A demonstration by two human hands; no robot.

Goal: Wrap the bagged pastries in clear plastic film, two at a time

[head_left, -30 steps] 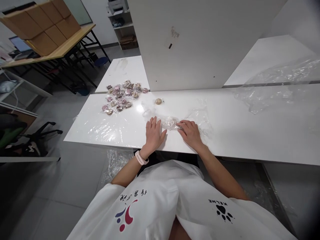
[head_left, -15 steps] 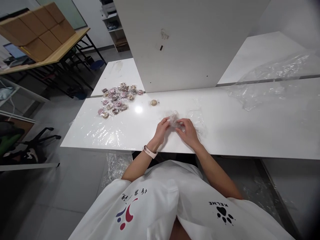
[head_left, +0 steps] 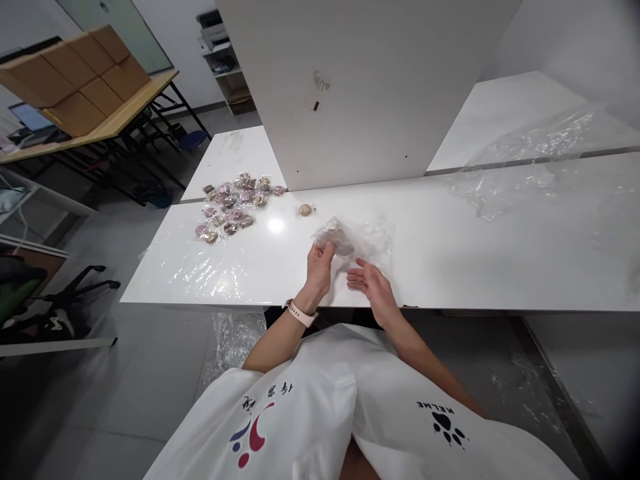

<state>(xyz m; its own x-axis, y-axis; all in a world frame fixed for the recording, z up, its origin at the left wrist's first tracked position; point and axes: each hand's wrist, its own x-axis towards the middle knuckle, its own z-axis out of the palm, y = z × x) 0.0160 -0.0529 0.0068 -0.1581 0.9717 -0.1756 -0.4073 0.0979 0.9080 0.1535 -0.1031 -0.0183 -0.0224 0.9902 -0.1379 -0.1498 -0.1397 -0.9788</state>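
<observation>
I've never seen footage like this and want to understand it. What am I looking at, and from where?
No machine here: these are a person's bare hands, seen by a camera on their head looking forward and down. The left hand, with a pink band at the wrist, pinches crumpled plastic; I can't tell what is inside. The right hand is beside it, fingers apart from the plastic. On the white table, a cluster of wrapped pieces lies to the left, a lone piece nearer the hands, and clear film far right.
</observation>
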